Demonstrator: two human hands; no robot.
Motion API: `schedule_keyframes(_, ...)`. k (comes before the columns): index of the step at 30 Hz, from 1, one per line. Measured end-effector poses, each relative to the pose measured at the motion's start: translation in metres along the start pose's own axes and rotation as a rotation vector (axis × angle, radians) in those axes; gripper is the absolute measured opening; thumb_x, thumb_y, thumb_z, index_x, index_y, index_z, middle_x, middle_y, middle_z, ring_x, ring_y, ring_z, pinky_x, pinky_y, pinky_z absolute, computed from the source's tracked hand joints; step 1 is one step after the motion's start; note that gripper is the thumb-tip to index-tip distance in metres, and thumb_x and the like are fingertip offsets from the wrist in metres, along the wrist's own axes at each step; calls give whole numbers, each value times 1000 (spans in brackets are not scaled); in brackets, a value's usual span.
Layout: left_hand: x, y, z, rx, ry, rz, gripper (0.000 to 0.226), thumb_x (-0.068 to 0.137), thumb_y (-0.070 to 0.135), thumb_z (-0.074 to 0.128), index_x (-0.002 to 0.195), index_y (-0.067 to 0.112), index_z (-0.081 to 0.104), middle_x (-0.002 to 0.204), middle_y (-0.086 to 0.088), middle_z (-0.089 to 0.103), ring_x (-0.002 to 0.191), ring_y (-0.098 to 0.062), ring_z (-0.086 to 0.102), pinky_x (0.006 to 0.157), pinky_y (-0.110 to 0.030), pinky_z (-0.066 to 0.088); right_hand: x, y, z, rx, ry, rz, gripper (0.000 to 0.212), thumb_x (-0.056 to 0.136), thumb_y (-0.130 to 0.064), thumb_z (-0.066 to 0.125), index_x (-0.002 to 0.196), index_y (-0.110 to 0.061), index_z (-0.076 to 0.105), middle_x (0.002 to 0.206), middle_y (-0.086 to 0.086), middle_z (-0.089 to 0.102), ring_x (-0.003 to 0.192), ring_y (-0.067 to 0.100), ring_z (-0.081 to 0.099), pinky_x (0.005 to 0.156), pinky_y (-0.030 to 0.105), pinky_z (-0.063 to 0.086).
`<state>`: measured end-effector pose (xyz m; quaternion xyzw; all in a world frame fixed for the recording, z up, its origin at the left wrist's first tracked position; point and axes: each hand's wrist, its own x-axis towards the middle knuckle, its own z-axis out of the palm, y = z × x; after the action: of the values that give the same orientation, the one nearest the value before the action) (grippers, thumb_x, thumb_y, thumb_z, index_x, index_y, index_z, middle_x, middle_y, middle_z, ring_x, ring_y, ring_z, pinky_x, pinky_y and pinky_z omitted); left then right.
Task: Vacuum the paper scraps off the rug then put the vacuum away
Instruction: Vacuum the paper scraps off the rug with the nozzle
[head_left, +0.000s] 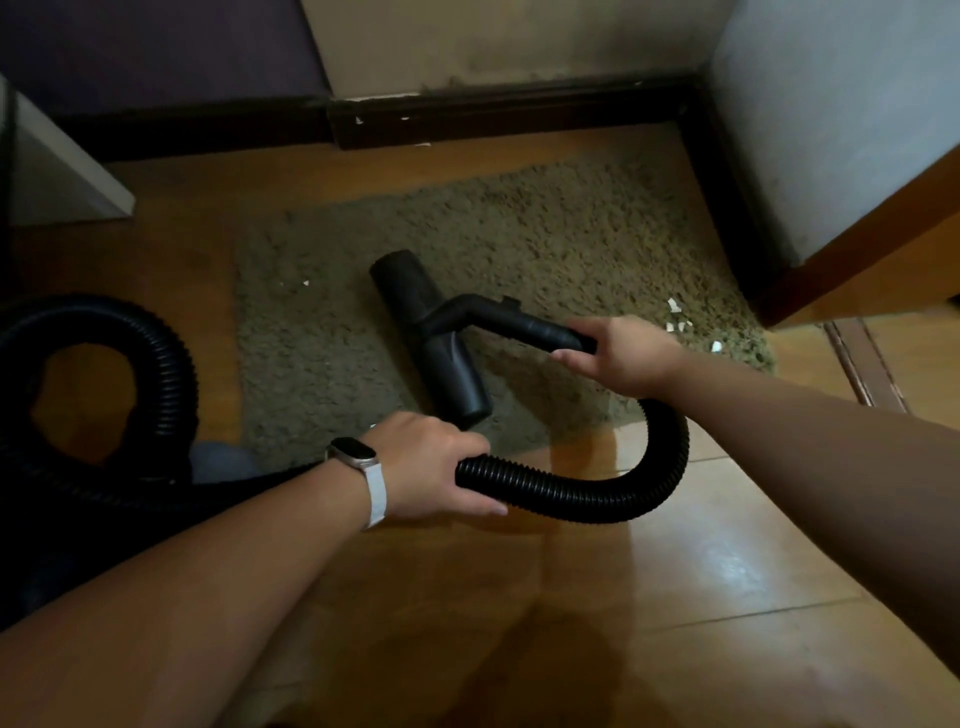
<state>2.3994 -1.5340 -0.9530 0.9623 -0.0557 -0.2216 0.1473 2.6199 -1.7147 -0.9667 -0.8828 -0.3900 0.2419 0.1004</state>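
Note:
A shaggy olive-brown rug (545, 234) lies on the wooden floor by the wall. The black T-shaped vacuum nozzle (426, 327) rests on the rug's middle. My right hand (618, 358) grips the rigid black wand end just behind the nozzle. My left hand (431, 467), with a white watch on its wrist, is closed around the black ribbed hose (597, 493), which curves between the two hands. White paper scraps (680, 322) lie near the rug's right edge, and a small scrap (304, 284) lies at its left.
More hose coils in a loop (171, 374) at the left over a dark shape that I cannot make out. A dark skirting board (493, 114) runs along the wall behind. A wooden furniture corner (857, 249) juts in at the right, a pale panel (57, 171) at the left.

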Motion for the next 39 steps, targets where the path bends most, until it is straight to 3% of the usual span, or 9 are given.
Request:
schedule_keyframes(4, -17, -5, 2, 41, 31, 2, 51, 80, 81, 45, 97, 34, 56, 79, 12, 60, 71, -5, 57, 63, -26, 49, 11, -32, 8, -60, -56, -88, 35, 94, -60, 51, 108, -29, 59, 79, -6, 60, 72, 18, 59, 64, 34, 49)
schedule_keyframes(7, -24, -8, 5, 43, 31, -7, 51, 79, 82, 45, 93, 35, 55, 76, 13, 59, 68, -4, 56, 58, -23, 43, 14, -43, 14, -121, -109, -82, 33, 95, -62, 48, 111, -34, 55, 79, -7, 60, 69, 12, 59, 59, 30, 48)
schedule_keyframes(12, -23, -11, 2, 32, 12, -24, 51, 80, 81, 46, 98, 34, 56, 78, 13, 59, 71, -5, 57, 62, -25, 48, 15, -34, 15, -127, -84, 4, 39, 95, -63, 47, 120, -35, 55, 82, -6, 62, 71, 13, 61, 63, 33, 55)
schedule_keyframes(20, -10, -13, -1, 8, 11, -73, 55, 78, 83, 45, 105, 36, 57, 86, 12, 63, 78, -10, 60, 71, -32, 53, 5, 14, 7, 15, 36, 239, 34, 95, -59, 50, 117, -35, 59, 81, -4, 64, 70, 15, 63, 60, 31, 51)
schedule_keyframes(26, -12, -12, 6, 1, -35, -34, 50, 80, 80, 47, 104, 37, 56, 85, 15, 60, 77, -5, 57, 72, -28, 52, 10, -10, 18, -25, 13, 120, 30, 96, -59, 49, 109, -34, 55, 79, -6, 60, 68, 12, 59, 54, 28, 41)
schedule_keyframes(30, -16, -6, 11, -1, -61, 9, 54, 79, 82, 44, 103, 36, 56, 84, 14, 61, 75, -5, 59, 72, -30, 53, 8, -23, 20, -79, -28, 11, 28, 95, -60, 50, 104, -34, 53, 76, -7, 58, 68, 14, 59, 57, 32, 49)
schedule_keyframes(33, -18, -3, 13, 21, -34, 38, 56, 79, 83, 42, 103, 34, 57, 83, 13, 61, 74, -6, 58, 70, -31, 54, 3, -27, 20, -64, -60, -42, 33, 95, -59, 50, 113, -32, 55, 79, -5, 62, 69, 15, 62, 64, 38, 57)
schedule_keyframes(39, -21, 5, 14, 25, -36, 96, 54, 81, 82, 43, 100, 33, 56, 82, 12, 60, 71, -6, 58, 67, -31, 52, 1, -47, 24, -156, -153, -183, 45, 94, -63, 48, 129, -34, 52, 79, -8, 59, 71, 15, 60, 64, 32, 53)
